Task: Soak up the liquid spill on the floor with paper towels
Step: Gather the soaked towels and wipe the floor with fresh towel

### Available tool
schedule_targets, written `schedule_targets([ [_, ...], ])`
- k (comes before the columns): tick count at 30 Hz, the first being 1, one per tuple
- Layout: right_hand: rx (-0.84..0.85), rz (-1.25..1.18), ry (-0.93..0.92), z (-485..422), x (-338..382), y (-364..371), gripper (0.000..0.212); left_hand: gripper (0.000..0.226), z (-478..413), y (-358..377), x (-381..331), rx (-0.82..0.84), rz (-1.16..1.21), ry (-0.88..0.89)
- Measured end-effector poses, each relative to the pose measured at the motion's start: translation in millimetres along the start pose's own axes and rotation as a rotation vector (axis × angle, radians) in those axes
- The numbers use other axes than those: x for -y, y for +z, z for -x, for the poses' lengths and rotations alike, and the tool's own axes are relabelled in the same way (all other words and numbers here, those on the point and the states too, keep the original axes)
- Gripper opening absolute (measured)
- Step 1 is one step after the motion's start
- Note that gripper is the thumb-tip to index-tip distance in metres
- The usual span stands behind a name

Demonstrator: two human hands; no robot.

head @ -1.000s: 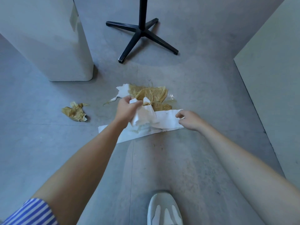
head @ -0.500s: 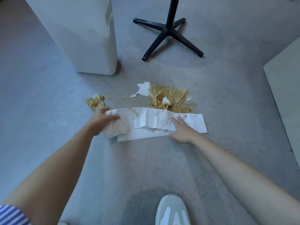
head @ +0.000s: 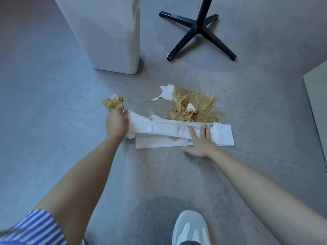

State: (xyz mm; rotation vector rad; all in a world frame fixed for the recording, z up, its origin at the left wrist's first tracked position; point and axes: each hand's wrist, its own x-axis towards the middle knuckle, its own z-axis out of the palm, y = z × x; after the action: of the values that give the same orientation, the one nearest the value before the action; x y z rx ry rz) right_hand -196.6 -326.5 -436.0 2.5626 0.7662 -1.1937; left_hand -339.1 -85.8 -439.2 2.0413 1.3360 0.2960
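Two hands work on one long white paper towel strip [head: 169, 128] in the head view. The strip lies on the grey floor [head: 53, 121] with its long axis running left to right, just on the near side of the brown spill [head: 220, 113]. Its right end lies flat, and its left end is lifted a little and bunched. Under it another flat white sheet [head: 159, 144] shows along the near edge. The far edge of the strip touches a heap of soaked brown towels [head: 191, 106] that covers most of the spill. A small brown wad [head: 113, 103] lies just beyond the left hand [head: 116, 124].

To the near side the floor is bare up to a white shoe [head: 191, 228]. A white bin [head: 109, 32] and a black stand base [head: 198, 30] are well apart on the far side.

The left hand has its fingers curled round the bunched end of the strip. The right hand [head: 201, 142] lies palm down, with straight fingers pressing the strip and the thumb spread out on the floor. Both forearms are stretched forward.
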Motion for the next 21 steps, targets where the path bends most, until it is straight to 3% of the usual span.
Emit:
schedule_targets([
  [4,0.012,0.014,0.014,-0.4,-0.5,0.0,0.098,0.029,-6.7,-23.0,31.2,-0.104,-0.067,-0.074],
  [7,0.017,0.032,0.024,-0.3,1.1,1.7,0.102,0.031,-11.7,-37.9,49.2,-0.083,-0.089,-0.06],
  [21,0.022,0.054,0.021,1.9,-0.8,-1.4,0.097,0.036,-20.7,-54.2,45.4,-0.287,-0.026,-0.256],
])
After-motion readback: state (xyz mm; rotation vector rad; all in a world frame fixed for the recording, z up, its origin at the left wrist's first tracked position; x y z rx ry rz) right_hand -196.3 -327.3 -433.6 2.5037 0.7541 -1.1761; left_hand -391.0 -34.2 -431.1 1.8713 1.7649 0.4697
